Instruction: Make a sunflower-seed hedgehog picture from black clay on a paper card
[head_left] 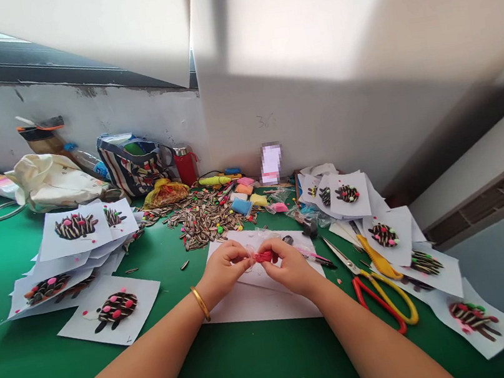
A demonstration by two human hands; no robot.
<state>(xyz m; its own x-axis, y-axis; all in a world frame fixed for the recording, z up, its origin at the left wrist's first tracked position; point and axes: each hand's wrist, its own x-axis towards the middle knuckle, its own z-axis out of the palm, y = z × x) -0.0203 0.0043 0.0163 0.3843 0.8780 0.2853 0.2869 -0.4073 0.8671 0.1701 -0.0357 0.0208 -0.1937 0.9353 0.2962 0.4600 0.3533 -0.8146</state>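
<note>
Both hands meet over white paper sheets (259,303) in the middle of the green table. My right hand (289,265) pinches a small red piece (264,256), which looks soft or wrapped in thin plastic. My left hand (229,269), with a gold bangle at the wrist, has its fingertips pressed together at the left end of that red piece, on what seems to be clear film. Some drawn marks show on the paper beneath. A pen (319,259) lies just right of my right hand.
Seed-decorated cards are stacked at the left (77,259) and right (391,234). Behind the hands lie a seed pile (199,219) and colored clay packets (241,206). Red-and-yellow scissors (381,296) rest at the right. A bag (130,166) and red bottle (186,167) stand near the wall.
</note>
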